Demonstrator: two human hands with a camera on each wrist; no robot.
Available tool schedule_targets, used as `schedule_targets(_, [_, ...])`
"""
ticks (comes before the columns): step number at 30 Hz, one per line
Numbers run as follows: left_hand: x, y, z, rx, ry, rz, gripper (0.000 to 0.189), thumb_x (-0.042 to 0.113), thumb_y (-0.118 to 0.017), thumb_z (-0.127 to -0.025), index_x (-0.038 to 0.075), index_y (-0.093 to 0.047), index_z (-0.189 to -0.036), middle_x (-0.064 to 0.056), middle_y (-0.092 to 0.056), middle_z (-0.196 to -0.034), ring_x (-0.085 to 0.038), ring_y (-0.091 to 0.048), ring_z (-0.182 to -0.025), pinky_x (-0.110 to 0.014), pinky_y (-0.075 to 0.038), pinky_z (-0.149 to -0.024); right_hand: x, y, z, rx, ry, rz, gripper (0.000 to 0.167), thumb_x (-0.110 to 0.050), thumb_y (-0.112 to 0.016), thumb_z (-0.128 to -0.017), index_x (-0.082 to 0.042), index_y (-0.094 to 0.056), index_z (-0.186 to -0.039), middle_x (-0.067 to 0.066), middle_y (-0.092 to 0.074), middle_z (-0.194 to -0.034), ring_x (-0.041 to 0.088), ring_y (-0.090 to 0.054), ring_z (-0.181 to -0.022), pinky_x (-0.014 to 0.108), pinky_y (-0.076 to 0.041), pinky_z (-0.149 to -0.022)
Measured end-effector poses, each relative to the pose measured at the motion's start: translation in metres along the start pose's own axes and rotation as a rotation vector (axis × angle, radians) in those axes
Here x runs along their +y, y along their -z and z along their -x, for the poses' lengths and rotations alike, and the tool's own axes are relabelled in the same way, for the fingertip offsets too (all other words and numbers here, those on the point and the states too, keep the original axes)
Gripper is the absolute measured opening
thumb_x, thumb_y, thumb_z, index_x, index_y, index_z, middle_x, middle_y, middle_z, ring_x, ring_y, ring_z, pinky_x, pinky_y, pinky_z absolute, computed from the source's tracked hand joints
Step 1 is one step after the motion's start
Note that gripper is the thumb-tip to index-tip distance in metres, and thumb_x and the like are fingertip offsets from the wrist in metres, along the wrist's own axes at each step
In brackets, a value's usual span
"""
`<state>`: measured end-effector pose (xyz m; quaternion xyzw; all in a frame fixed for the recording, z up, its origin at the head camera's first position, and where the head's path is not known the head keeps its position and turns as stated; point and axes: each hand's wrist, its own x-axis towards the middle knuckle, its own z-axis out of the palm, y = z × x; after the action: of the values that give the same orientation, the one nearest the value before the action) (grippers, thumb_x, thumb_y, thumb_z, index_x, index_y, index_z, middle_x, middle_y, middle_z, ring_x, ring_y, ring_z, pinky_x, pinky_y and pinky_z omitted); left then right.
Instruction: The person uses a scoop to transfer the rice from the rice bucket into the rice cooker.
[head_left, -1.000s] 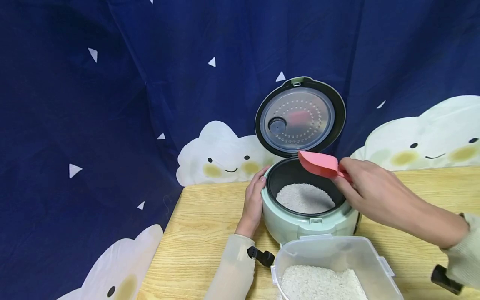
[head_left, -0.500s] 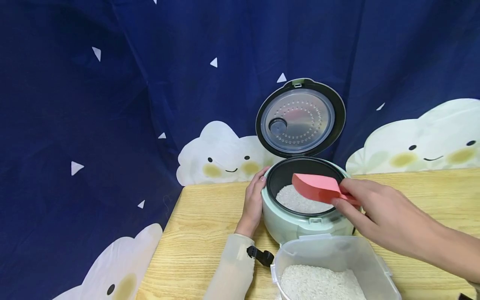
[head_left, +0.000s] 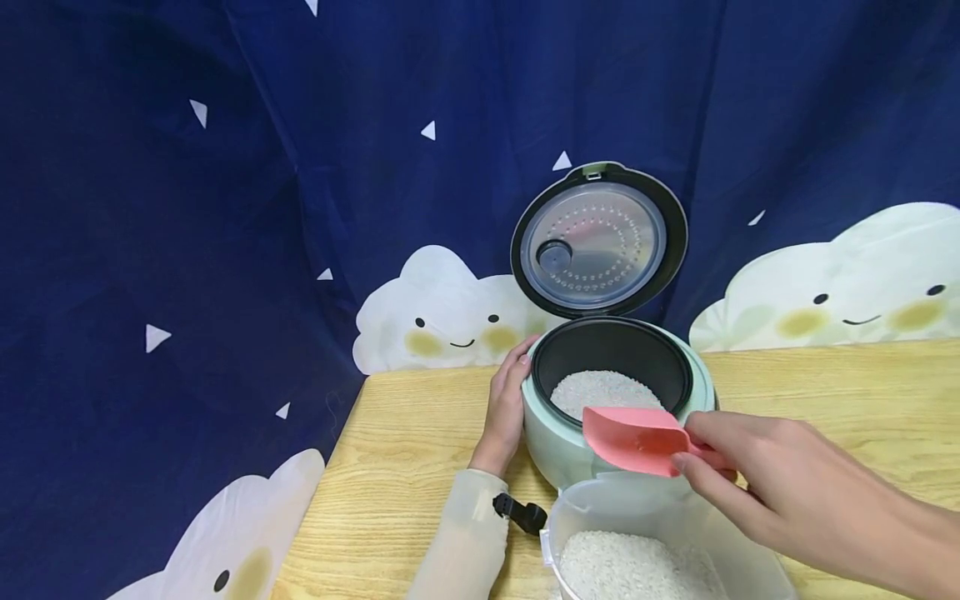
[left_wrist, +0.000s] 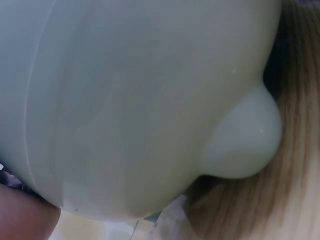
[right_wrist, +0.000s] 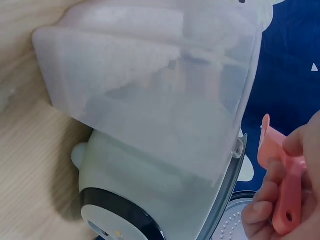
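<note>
My right hand grips a pink scoop by its handle. The scoop's bowl overlaps the front rim of the pale green rice cooker, and no rice shows in it. Inside the cooker's dark inner pot lies white rice. With its fingers along the cooker's left side, my left hand rests against the body. A translucent plastic container stands in front, holding more rice. The left wrist view is filled by the cooker's smooth side. Curled fingers surround the scoop handle in the right wrist view.
The cooker's lid stands raised at the back. Everything sits on a wooden table, whose left edge slopes away. Behind hangs a dark blue curtain with cloud prints. A black wrist strap is on the left sleeve.
My right hand has brought the scoop down and toward me, from above the pot to the cooker's front rim near the container. The left hand stays at the cooker's side.
</note>
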<state>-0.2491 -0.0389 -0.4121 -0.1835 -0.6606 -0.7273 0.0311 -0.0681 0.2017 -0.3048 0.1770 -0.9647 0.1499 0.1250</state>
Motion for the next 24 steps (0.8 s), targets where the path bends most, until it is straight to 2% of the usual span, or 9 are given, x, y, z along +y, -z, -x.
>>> schedule_targets(4, [0.0,0.0,0.001,0.002,-0.002,0.009,0.051,0.031,-0.037,-0.107,0.011,-0.052,-0.152,-0.004,-0.053,-0.158,-0.02,-0.045,-0.151,-0.039,-0.033,-0.129,0.002,-0.003,0.007,0.006,0.05,0.004,0.021,-0.037,-0.077,-0.091,-0.036,-0.057,-0.083,-0.026,-0.043,-0.067,-0.009,-0.035,-0.059,0.014,-0.034,-0.05])
schedule_targets(7, [0.0,0.0,0.001,0.004,-0.004,0.012,0.05,0.03,-0.037,-0.107,0.013,-0.053,-0.151,-0.005,-0.054,-0.157,-0.021,-0.046,-0.15,-0.039,-0.034,-0.129,0.006,-0.004,0.012,-0.02,0.079,-0.003,0.017,-0.036,-0.077,-0.09,-0.037,-0.061,-0.087,-0.028,-0.044,-0.068,-0.01,-0.035,-0.06,0.013,-0.034,-0.051])
schedule_targets(11, [0.0,0.0,0.002,0.003,-0.005,0.008,0.049,0.03,-0.037,-0.107,0.014,-0.054,-0.15,-0.004,-0.055,-0.156,-0.02,-0.046,-0.15,-0.039,-0.034,-0.128,0.009,-0.005,0.016,-0.142,0.077,-0.037,0.014,-0.038,-0.074,-0.093,-0.038,-0.061,-0.087,-0.026,-0.046,-0.069,-0.01,-0.037,-0.06,0.014,-0.035,-0.052])
schedule_targets(14, [0.001,0.0,0.001,0.0,-0.004,0.009,0.049,0.03,-0.037,-0.107,0.014,-0.054,-0.15,-0.003,-0.055,-0.156,-0.02,-0.046,-0.15,-0.039,-0.034,-0.128,0.011,-0.007,0.017,-0.208,0.094,-0.053,0.02,-0.037,-0.072,-0.094,-0.039,-0.057,-0.081,-0.025,-0.044,-0.067,-0.009,-0.036,-0.058,0.015,-0.034,-0.052])
schedule_targets(18, [0.0,0.0,0.001,-0.004,-0.001,0.013,0.05,0.031,-0.036,-0.108,0.012,-0.052,-0.151,-0.004,-0.054,-0.157,-0.021,-0.046,-0.15,-0.039,-0.034,-0.129,0.012,-0.01,0.015,-0.284,0.124,-0.042,0.017,-0.042,-0.068,-0.096,-0.039,-0.058,-0.083,-0.027,-0.046,-0.067,-0.008,-0.037,-0.057,0.015,-0.033,-0.052])
schedule_targets(22, [0.001,0.0,0.001,-0.008,0.003,0.01,0.051,0.032,-0.036,-0.108,0.011,-0.051,-0.152,-0.003,-0.053,-0.158,-0.02,-0.045,-0.151,-0.04,-0.034,-0.129,0.01,-0.014,0.011,-0.312,0.188,-0.012,0.017,-0.046,-0.067,-0.096,-0.039,-0.058,-0.083,-0.028,-0.045,-0.065,-0.008,-0.036,-0.056,0.016,-0.031,-0.051])
schedule_targets(24, [0.001,0.0,0.001,-0.008,0.002,0.008,0.051,0.032,-0.036,-0.108,0.011,-0.051,-0.152,-0.002,-0.053,-0.158,-0.02,-0.045,-0.151,-0.04,-0.034,-0.129,0.007,-0.018,0.01,-0.268,0.246,0.03,0.02,-0.045,-0.07,-0.093,-0.038,-0.056,-0.081,-0.028,-0.041,-0.064,-0.008,-0.033,-0.054,0.016,-0.028,-0.05])
